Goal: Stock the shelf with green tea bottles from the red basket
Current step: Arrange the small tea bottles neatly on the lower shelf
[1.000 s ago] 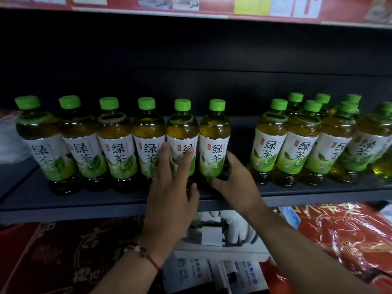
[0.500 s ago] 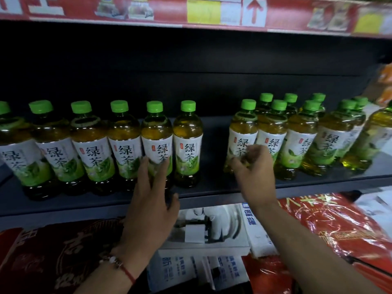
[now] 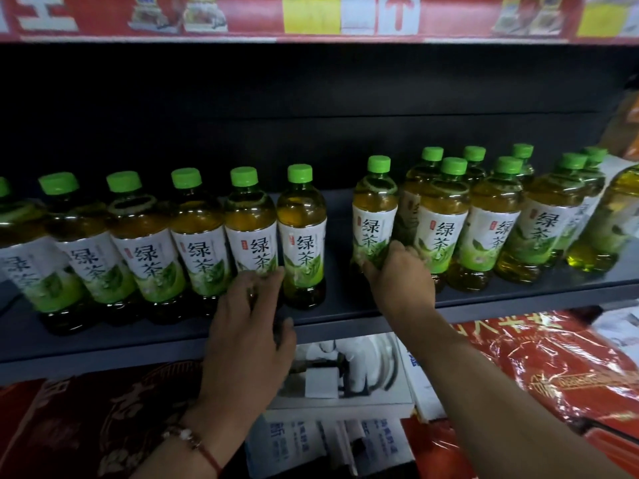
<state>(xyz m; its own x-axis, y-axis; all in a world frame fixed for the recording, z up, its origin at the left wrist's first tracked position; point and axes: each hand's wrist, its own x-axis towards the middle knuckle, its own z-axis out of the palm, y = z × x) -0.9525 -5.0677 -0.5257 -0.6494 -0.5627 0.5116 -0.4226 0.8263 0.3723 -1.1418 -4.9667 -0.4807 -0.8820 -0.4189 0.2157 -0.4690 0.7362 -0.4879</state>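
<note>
Green tea bottles with green caps and white-green labels stand in a row along the dark shelf (image 3: 345, 311). My left hand (image 3: 249, 319) lies flat against the lower front of one bottle (image 3: 250, 216) in the left row, fingers together, not wrapped around it. My right hand (image 3: 397, 278) grips the base of the leftmost bottle (image 3: 375, 212) of the right group, which stands two deep. A gap of bare shelf separates that bottle from the left row's last bottle (image 3: 302, 229). The red basket is not in view.
A red price strip (image 3: 311, 15) runs along the shelf above. Below the shelf lie red foil packs (image 3: 553, 375), white boxes (image 3: 345, 371) and dark red bags (image 3: 86, 426). A larger bottle of yellow-green liquid (image 3: 612, 219) stands at the far right.
My right hand moved from the left row's last bottle to the leftmost bottle of the right group and closed on it. My left hand stayed against its bottle. The view shifted right.
</note>
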